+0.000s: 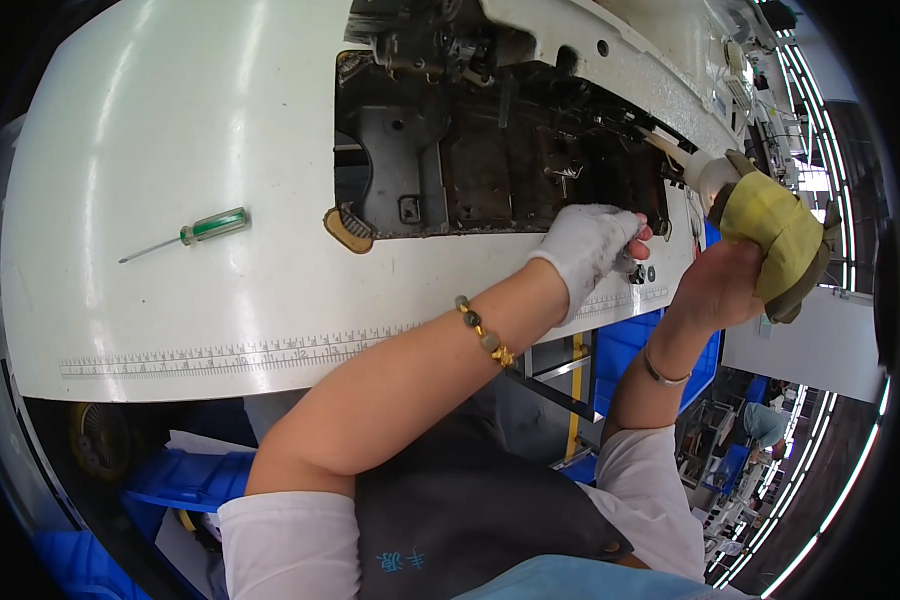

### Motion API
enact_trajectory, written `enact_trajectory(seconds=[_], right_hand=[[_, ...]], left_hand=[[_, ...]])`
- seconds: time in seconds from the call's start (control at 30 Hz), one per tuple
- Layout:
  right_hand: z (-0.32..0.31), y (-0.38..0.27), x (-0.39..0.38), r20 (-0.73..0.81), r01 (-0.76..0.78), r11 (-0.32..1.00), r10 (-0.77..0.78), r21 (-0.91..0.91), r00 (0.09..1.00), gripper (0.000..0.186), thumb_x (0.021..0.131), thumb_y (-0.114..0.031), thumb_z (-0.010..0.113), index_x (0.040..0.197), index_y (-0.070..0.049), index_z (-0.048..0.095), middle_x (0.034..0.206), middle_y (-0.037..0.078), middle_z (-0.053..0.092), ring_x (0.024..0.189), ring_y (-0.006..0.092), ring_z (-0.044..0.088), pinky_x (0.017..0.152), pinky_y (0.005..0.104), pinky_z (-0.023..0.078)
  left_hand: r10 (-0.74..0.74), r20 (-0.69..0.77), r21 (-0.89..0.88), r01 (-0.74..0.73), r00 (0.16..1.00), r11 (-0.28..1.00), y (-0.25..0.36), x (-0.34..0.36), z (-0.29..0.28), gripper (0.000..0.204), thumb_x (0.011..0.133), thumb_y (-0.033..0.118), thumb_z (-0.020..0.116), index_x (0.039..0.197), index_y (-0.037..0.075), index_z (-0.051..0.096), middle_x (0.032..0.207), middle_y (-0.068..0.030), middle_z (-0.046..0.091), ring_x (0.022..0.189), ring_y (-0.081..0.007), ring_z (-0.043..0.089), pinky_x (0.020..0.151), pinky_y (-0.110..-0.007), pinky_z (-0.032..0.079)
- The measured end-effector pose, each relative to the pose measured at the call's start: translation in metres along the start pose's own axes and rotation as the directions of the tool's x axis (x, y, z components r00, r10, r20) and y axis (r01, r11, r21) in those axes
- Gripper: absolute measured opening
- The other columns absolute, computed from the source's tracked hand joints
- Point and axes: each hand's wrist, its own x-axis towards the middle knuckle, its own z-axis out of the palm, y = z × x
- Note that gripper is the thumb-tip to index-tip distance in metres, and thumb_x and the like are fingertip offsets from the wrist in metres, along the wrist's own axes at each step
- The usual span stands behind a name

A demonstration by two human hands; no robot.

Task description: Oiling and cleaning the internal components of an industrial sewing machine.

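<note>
Holding white-gloved left hand [590, 245] at front edge of dark, oily metal machine cavity [480, 180] in white ruled tabletop [190, 300], with bare-tipped fingers curled beside small black round parts [652, 272]; can't tell if gripping anything. Reaching to cavity's right end with right hand [710, 179], partly under yellow-olive cloth [782, 232]; can't tell finger state. Seeing green-handled metal screwdriver [215, 226], well left.

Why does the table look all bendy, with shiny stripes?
Head view: the table looks curved because the fisheye lens bends straight edges; head view: its pale stripes are glare; head view: inside the open machine, dark shadow hides some details.
</note>
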Motion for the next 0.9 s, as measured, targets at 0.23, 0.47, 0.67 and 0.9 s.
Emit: enact_trajectory(seconds=[0.23,0.47,0.67,0.9], right_hand=[[-0.002,-0.002,0.015,0.012,0.023,1.000,-0.023,0.003,1.000,0.046,0.081,0.005,0.055,0.126,0.001,0.045,0.125,0.010,0.050,0.115,0.0237,0.050,0.099,0.0416,0.040],[-0.009,0.001,0.018,-0.051,-0.044,0.998,0.042,-0.036,0.998,0.041,0.078,0.009,0.057,0.119,0.004,0.052,0.117,0.013,0.057,0.107,0.0229,0.055,0.097,0.0374,0.042],[-0.021,0.018,0.013,-0.093,-0.124,0.991,0.118,-0.055,0.989,0.045,0.074,0.011,0.064,0.118,0.006,0.054,0.115,0.013,0.060,0.102,0.0213,0.059,0.095,0.0353,0.044],[-0.035,0.035,0.000,-0.120,-0.188,0.975,0.174,-0.115,0.977,0.038,0.077,0.007,0.064,0.114,0.006,0.057,0.111,0.012,0.062,0.100,0.0192,0.059,0.094,0.0334,0.043]], left_hand=[[-0.133,0.109,0.207,0.108,0.985,0.972,-0.003,-0.002,0.000,0.014,0.088,0.012,0.057,0.088,0.000,0.064,0.076,-0.0050,0.063,0.069,-0.0110,0.059,0.064,-0.022,0.049],[-0.250,0.158,0.386,0.173,0.955,0.906,-0.006,-0.003,0.004,0.018,0.088,0.014,0.057,0.093,-0.002,0.064,0.078,-0.0058,0.063,0.069,-0.0104,0.058,0.064,-0.023,0.049],[-0.308,0.280,0.464,0.153,0.909,0.873,-0.013,-0.004,-0.002,0.022,0.089,0.014,0.057,0.099,-0.005,0.063,0.080,-0.0071,0.063,0.073,-0.0104,0.059,0.069,-0.023,0.049],[-0.382,0.321,0.565,0.149,0.867,0.812,-0.016,-0.011,0.000,0.025,0.090,0.018,0.059,0.100,-0.004,0.064,0.081,-0.0067,0.064,0.077,-0.0104,0.059,0.069,-0.022,0.047]])
